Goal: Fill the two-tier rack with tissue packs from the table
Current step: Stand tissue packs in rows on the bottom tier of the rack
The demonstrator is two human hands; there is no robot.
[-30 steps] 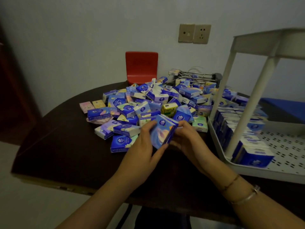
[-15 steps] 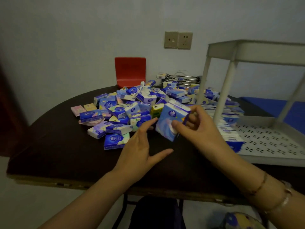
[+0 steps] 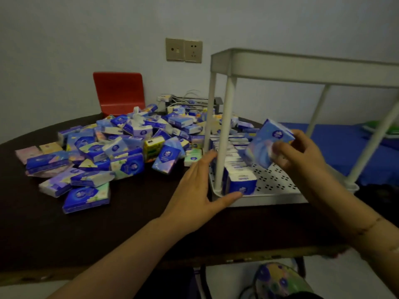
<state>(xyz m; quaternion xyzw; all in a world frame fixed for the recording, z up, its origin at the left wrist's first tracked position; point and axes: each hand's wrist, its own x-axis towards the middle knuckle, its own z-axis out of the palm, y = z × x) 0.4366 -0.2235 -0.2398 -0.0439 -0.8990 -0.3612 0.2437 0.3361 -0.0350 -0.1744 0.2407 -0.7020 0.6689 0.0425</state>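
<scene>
Tissue pack [image 3: 268,144] is pinched in right hand [image 3: 300,156] above lower tier of the white rack [image 3: 278,199]; it looks light, soft and a little slippery, so flat faces are best to hold. Left hand [image 3: 194,190] lies open, thumb touching the rack corner on the bench [image 3: 129,229]

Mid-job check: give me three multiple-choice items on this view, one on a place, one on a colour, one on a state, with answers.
1. Where is the row of upright tissue packs?
A. lower tier of the white plastic rack
B. top tier
C. floor

2. What colour is the chair back behind the dark table?
A. green
B. red
C. yellow

3. What is the right hand doing?
A. resting flat
B. gripping a post
C. holding a blue tissue pack

Answers:
A, the row of upright tissue packs stands on the perforated lower tier.
B, the chair back is red.
C, the right hand holds the blue tissue pack over that tier.
</scene>
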